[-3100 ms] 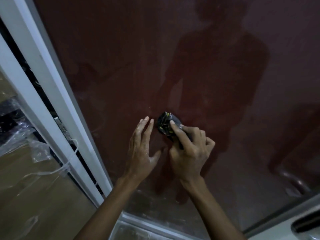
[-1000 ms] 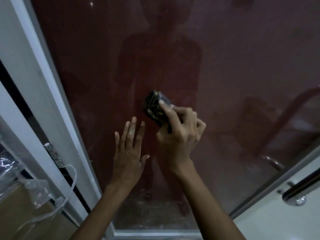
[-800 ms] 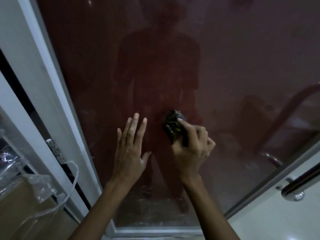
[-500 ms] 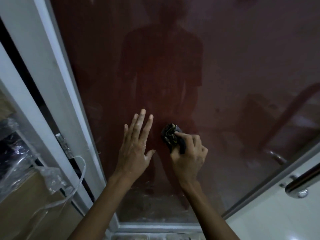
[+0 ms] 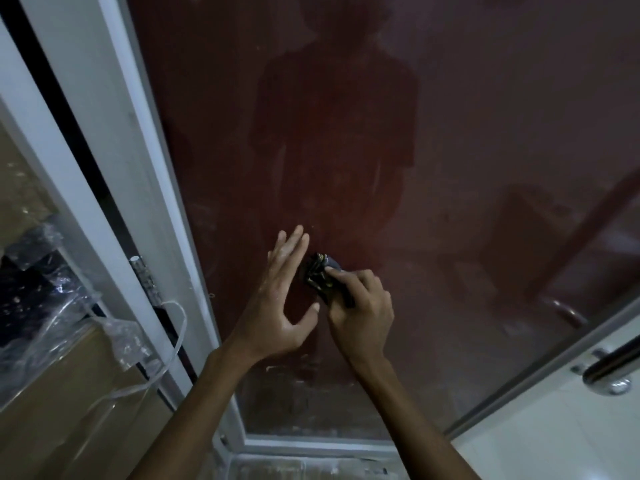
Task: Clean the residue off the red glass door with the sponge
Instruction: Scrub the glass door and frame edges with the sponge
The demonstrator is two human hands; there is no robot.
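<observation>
The dark red glass door [image 5: 433,140] fills most of the view, with a dim reflection of a person in it. Pale smeared residue [image 5: 304,393] shows near its bottom edge. My right hand [image 5: 360,310] grips a small dark sponge [image 5: 320,277] and presses it against the glass at lower centre. My left hand [image 5: 280,299] lies just left of the sponge, fingers straight and pointing up along the glass, thumb spread toward my right hand.
A white door frame [image 5: 114,174] runs diagonally down the left, with a hinge [image 5: 145,277] and a white cable [image 5: 173,344]. Plastic-wrapped cardboard [image 5: 52,341] lies at lower left. A chrome handle [image 5: 613,368] sits on a white panel at lower right.
My right hand swept the sponge down and back toward the left, ending close beside my left hand. My left hand stayed flat at the glass; the view shifted slightly.
</observation>
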